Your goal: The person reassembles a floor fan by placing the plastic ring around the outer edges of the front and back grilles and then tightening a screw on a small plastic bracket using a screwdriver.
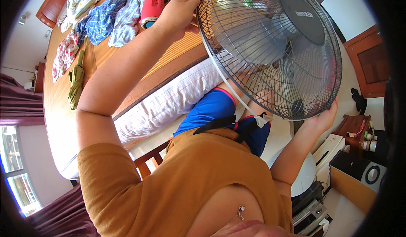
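While left hand [182, 15] clamps fan [270, 53] at upper-left rim, right hand [324, 116] grips lower-right edge, fan between both.

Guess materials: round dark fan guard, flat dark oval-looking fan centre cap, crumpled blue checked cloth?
Round dark fan guard: probably coated metal; thin, evenly spaced bars, slight sheen. Stiff plastic not ruled out.

Flat dark oval-looking fan centre cap: likely moulded plastic, satin; smooth, unbroken surface with pale print.

Crumpled blue checked cloth: woven fabric, matte, with soft creases; fibre can't be told.
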### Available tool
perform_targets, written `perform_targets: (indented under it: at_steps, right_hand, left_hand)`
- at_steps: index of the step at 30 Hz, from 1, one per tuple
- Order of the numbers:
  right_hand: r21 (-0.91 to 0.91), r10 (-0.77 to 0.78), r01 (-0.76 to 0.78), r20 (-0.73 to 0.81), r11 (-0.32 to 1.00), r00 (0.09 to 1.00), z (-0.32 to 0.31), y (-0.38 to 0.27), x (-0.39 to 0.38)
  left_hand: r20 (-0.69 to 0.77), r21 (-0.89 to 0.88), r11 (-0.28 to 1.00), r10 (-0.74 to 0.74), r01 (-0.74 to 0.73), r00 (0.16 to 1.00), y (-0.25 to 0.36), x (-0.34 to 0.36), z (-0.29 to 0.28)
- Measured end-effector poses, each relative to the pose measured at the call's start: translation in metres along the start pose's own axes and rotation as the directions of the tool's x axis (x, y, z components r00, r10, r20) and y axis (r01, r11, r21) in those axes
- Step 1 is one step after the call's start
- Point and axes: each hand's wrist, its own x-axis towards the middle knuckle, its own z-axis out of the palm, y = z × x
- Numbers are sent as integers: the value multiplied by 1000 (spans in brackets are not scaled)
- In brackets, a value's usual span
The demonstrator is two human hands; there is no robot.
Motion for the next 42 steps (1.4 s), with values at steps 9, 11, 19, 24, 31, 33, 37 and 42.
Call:
perform_targets:
  at_steps: [9,11,19,24,31,33,37,42]
  right_hand:
    - [-7,-39,40,16,999,999,-3,2,5]
    - [-20,-67,67,7,998,998,-4,3,6]
    - [58,-46,44,20,997,999,4,-1,-2]
    - [139,-42,28,101,990,994,-5,2,4]
    - [105,-58,54,36,993,998,-2,2,1]
    - [95,-54,54,-1,994,999,-1,3,1]
    - [173,-94,87,31,981,995,-3,4,-1]
    - [169,-103,99,12,981,995,0,4,-3]
  left_hand:
    - [11,6,999,-51,51,999,4,0,-3]
    - [10,42,998,-41,41,999,6,0,-2]
    - [-5,17,999,-32,32,999,6,0,0]
    - [-70,-20,999,25,-27,997,1,-3,7]
    - [-164,-98,990,89,-106,982,-12,0,16]
    - [-170,-124,985,96,-118,981,-16,3,16]
    - [-252,-182,955,184,-234,950,-27,13,20]
    - [-356,-285,924,146,-256,923,-30,12,24]
